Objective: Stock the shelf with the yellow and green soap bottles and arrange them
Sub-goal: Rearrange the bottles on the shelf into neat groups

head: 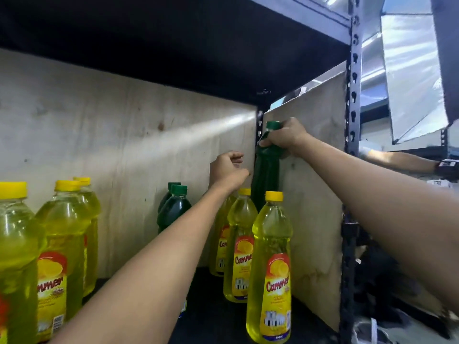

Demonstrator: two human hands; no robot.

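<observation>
My right hand [285,139] grips the neck of a dark green soap bottle [267,175], held raised in the back right corner of the shelf, above a row of three yellow bottles [269,264]. My left hand [228,170] hovers just left of that green bottle, fingers curled and holding nothing. Two more green bottles [173,207] stand in the middle, partly hidden behind my left forearm. Several yellow bottles [62,244] with red-and-yellow labels stand at the left front.
The dark shelf floor [218,316] shows between the bottle groups. Plywood panels [111,145] close the back and right side. A dark upper shelf [173,45] hangs low overhead. A slotted metal upright [352,120] marks the right front edge.
</observation>
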